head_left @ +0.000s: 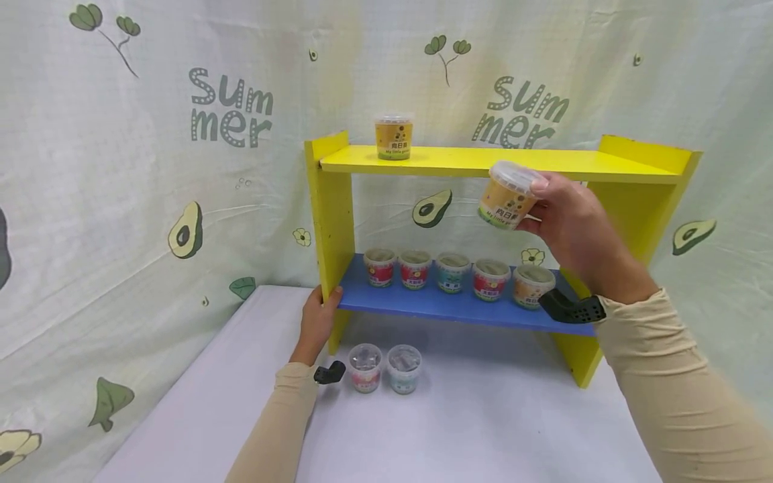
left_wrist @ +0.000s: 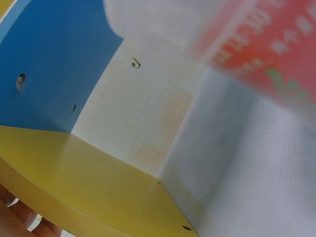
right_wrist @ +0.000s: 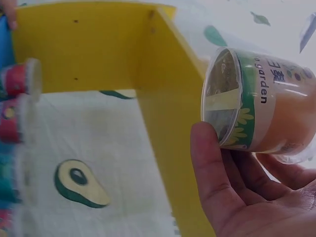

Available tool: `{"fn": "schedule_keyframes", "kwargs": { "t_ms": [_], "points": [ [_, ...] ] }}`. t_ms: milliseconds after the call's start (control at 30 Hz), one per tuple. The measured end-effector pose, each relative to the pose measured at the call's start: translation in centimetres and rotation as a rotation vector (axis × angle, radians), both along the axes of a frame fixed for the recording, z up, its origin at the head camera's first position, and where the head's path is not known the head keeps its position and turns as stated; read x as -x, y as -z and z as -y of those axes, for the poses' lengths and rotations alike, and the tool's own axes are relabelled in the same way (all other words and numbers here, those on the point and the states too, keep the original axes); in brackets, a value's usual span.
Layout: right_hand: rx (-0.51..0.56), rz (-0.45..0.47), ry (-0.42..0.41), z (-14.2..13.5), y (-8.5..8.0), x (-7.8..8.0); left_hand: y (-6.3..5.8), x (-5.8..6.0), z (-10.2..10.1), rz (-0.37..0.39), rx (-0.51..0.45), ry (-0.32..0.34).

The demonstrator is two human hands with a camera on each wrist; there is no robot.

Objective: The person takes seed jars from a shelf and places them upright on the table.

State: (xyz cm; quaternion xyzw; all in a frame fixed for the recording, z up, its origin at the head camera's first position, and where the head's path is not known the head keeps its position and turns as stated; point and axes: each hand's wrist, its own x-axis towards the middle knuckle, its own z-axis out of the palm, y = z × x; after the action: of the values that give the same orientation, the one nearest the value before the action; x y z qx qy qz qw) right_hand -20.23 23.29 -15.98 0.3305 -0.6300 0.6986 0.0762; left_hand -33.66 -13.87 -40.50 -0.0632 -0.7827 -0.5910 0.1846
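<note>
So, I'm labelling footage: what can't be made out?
Left wrist: most of the left hand, cut off by lower left corner.
Left wrist: small print on the red cup, blurred.
Right wrist: far end of the held cup, cut off by the right edge.
Head: some fingertips of the right hand, hidden by that cup.

1. Cup I grip [head_left: 506, 199]: smooth plastic, clear glossy base; printed wrap, can't tell if paper or film.
2. Its lid [head_left: 516, 175]: translucent plastic, slight shine.
3. Yellow top board [head_left: 459, 159]: looks like painted wood, smooth, low sheen.
4. Blue board [head_left: 392, 300]: same, smooth paint.
5. Backdrop [head_left: 260, 181]: printed cloth, matt, creased.
6. Table cover [head_left: 483, 416]: matt white cloth, fine weave.
7. My sleeves [head_left: 670, 376]: beige cloth, matt, wrinkled.
8. My wrist mounts [head_left: 570, 310]: black, plastic-looking.
</note>
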Motion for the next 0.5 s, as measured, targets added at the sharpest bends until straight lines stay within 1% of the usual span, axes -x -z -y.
{"fn": "schedule_keyframes", "kwargs": {
  "t_ms": [100,233,333,433,500],
  "points": [
    [-0.033,0.014,0.024,0.3,2.0,0.1,0.0,0.0,0.0,-0.004,0.003,-0.009],
    [-0.09,0.061,0.088,0.5,4.4,-0.1,0.2,0.0,-0.1,0.003,0.006,-0.006],
    [-0.101,0.091,0.121,0.5,5.7,-0.1,0.4,-0.1,-0.2,0.013,0.01,-0.011],
    [-0.095,0.093,0.122,0.4,6.7,-0.1,0.2,-0.2,-0.3,0.001,0.012,-0.02],
    [-0.084,0.086,0.123,0.3,7.4,-0.1,-0.1,-0.1,-0.4,-0.009,0.018,-0.015]
  ]
}}
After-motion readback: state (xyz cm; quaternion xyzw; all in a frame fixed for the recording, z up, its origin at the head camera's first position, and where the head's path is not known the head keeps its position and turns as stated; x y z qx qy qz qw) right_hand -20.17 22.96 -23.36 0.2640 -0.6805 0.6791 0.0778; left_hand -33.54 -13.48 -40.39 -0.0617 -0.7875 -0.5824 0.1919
